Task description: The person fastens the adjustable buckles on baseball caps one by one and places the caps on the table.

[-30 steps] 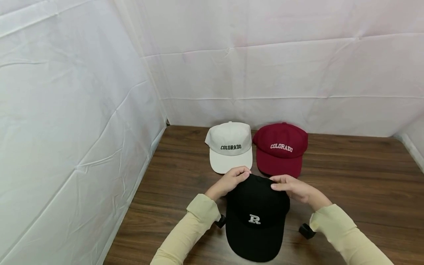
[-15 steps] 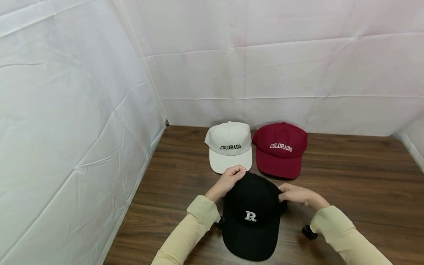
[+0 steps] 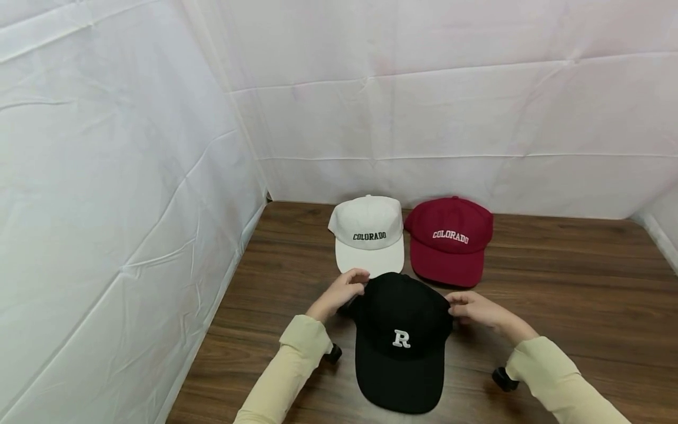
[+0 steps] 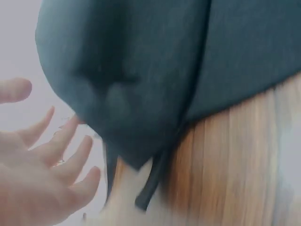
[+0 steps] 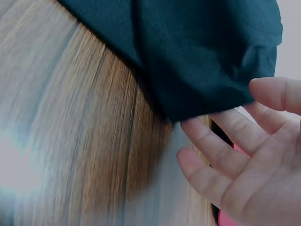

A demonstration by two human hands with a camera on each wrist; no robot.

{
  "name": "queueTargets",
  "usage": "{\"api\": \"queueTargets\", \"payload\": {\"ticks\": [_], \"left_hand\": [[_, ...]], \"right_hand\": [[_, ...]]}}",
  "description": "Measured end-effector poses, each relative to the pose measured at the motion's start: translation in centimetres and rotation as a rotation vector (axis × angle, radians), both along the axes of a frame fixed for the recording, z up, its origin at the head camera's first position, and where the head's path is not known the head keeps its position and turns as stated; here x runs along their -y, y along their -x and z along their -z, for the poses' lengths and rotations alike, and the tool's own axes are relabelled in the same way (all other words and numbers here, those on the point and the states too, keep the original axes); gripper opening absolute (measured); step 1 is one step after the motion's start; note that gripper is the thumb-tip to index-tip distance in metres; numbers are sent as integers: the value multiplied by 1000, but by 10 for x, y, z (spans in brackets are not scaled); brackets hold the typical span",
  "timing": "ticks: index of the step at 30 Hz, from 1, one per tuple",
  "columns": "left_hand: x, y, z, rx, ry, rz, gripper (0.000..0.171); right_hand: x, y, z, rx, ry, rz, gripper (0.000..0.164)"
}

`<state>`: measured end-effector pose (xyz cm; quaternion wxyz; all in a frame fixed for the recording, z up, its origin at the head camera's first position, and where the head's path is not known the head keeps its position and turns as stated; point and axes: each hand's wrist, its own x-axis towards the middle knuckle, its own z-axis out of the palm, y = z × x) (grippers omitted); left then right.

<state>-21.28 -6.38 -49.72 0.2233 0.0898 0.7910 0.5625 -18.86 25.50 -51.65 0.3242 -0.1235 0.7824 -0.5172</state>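
A black baseball cap [image 3: 405, 377] with a white letter R lies on the wooden table, brim toward me. My left hand [image 3: 344, 291] is beside the crown's back left. In the left wrist view its spread fingers [image 4: 80, 155] stand at the cap's edge, with a loose strap hanging from the back of the cap [image 4: 148, 94]. At the crown's right side is my right hand [image 3: 474, 309]. The right wrist view shows its fingers [image 5: 218, 150] extended along the cap's lower edge [image 5: 207, 80], some tips behind the fabric, and the thumb overlapping the edge.
Behind the black cap, a white cap [image 3: 368, 221] and a dark red cap [image 3: 450, 218] sit side by side, both lettered COLORADO, brims facing me. White sheeting [image 3: 450, 118] rises at the back and left of the wooden table [image 3: 572, 282].
The right hand has slid from the crown's back to its right side. My left hand has let go and moved left. The black cap has shifted slightly left.
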Motion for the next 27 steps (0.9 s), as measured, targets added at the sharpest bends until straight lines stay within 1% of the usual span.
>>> {"api": "queueTargets", "payload": {"ticks": [1, 3, 5, 7, 10, 12, 13, 15, 19, 21, 24, 27], "left_hand": [[3, 2, 4, 27, 36, 29, 46], [7, 2, 7, 66, 120, 91, 51], [9, 1, 9, 80, 188, 134, 50], [8, 1, 11, 69, 233, 163, 40], [5, 0, 12, 53, 247, 180, 23], [3, -1, 12, 56, 236, 199, 16], [1, -1, 12, 66, 226, 213, 15], [-1, -1, 11, 87, 188, 251, 16], [-6, 0, 11, 122, 113, 316, 20], [-7, 1, 11, 139, 89, 312, 22], [-7, 1, 10, 183, 67, 266, 28], [-6, 1, 10, 244, 5, 228, 36]], "right_hand": [[-2, 0, 0, 8, 2, 7, 40], [-5, -2, 0, 27, 9, 21, 44], [-5, -3, -1, 36, 8, 32, 48], [-2, -4, -3, 34, 6, 36, 49], [4, -6, -4, 22, 11, 26, 48], [9, -7, -5, 21, 34, 22, 45], [11, -7, -5, 23, 53, 22, 43], [13, -8, -6, 28, 107, 21, 35], [16, -7, -5, 57, 201, 33, 14], [17, -7, -5, 70, 225, 42, 10], [17, -6, -5, 70, 244, 72, 15], [15, -5, -5, 76, 279, 119, 18]]}}
